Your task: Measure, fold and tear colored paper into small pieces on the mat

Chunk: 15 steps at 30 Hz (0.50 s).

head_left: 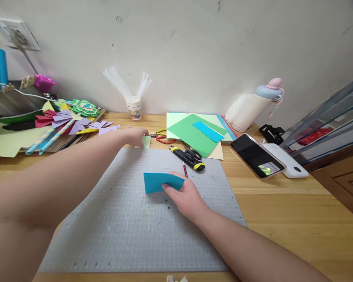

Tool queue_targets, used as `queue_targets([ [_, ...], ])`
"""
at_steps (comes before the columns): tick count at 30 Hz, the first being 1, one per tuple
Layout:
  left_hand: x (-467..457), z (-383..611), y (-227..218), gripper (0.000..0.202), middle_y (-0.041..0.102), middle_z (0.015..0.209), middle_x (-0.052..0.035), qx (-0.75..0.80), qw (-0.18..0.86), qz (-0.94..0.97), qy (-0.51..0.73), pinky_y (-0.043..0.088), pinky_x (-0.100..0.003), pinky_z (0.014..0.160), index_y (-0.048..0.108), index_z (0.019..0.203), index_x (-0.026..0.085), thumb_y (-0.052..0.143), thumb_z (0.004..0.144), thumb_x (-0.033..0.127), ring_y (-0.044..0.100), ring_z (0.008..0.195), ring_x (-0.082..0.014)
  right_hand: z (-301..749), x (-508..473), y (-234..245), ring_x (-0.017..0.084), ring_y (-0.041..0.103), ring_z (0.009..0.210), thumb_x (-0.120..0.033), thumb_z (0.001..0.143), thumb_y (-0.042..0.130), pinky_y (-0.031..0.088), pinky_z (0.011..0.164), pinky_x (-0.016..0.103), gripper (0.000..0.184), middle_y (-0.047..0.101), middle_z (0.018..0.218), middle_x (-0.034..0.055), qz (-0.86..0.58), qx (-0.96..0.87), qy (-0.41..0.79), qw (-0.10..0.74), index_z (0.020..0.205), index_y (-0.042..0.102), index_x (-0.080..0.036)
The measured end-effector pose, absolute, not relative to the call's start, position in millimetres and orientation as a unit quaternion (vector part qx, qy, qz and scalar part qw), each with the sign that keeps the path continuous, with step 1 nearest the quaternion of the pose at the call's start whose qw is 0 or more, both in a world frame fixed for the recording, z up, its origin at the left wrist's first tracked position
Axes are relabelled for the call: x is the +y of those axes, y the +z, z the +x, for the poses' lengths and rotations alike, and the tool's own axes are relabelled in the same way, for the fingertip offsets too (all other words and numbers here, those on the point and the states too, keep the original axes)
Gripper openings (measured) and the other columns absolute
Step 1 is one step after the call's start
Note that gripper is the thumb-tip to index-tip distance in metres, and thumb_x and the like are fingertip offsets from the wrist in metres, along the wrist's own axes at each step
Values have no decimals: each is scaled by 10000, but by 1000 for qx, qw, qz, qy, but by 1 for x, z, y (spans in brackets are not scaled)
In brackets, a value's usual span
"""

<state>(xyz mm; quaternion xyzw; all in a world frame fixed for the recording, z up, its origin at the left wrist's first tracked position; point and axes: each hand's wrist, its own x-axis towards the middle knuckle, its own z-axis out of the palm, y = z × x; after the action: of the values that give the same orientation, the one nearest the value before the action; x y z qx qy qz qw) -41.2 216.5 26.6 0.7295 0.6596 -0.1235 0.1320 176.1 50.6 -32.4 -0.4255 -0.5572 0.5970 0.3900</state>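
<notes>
My right hand (184, 195) grips a folded teal sheet of paper (160, 181) over the grey cutting mat (129, 223). My left hand (135, 136) reaches far forward to the mat's back edge, its fingers closed on a small pale green piece of paper (146, 141). Just beyond that hand lie red-and-yellow-handled pliers (162, 137). A yellow-and-black utility knife (185, 158), black scissors (193, 154) and a thin red pencil (184, 169) lie on the mat right of the left hand.
A stack of green and blue sheets (198, 133) lies at the back. A phone (257, 156) leans on a white device (285, 159) at right. Paper cup with white strips (134, 106), a bottle (253, 107), and paper crafts (67, 121) at left.
</notes>
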Motion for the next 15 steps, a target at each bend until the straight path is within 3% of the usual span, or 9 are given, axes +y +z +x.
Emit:
queue_targets([
  [4,193,-43,27,303,672,939,-55,687,149,711,6,436,-388,842,658,972,212,665,721,382,594,976,-281,176,51,-36,218,640,809,-336,710,666,501,761,348,217,702,851,31,-454,-498,617,407,881,660,-201],
  [10,112,-23,36,381,689,1026,-31,680,229,662,217,490,-298,710,575,1137,235,400,842,399,641,872,-205,177,56,-43,281,675,918,-399,705,693,536,800,413,420,721,1056,86,-495,-407,620,453,1068,632,-198],
  [13,70,-5,26,299,702,934,-41,607,390,609,331,521,-319,721,610,977,217,499,801,430,648,849,-213,176,56,-40,282,675,936,-416,707,696,538,826,414,419,721,1065,89,-471,-402,629,469,1059,642,-194],
  [15,53,6,13,226,682,861,-34,583,410,605,354,527,-343,731,590,883,214,505,794,404,638,821,-210,175,54,-36,279,675,947,-438,732,682,535,846,420,392,721,1066,83,-449,-411,635,477,1044,654,-202],
])
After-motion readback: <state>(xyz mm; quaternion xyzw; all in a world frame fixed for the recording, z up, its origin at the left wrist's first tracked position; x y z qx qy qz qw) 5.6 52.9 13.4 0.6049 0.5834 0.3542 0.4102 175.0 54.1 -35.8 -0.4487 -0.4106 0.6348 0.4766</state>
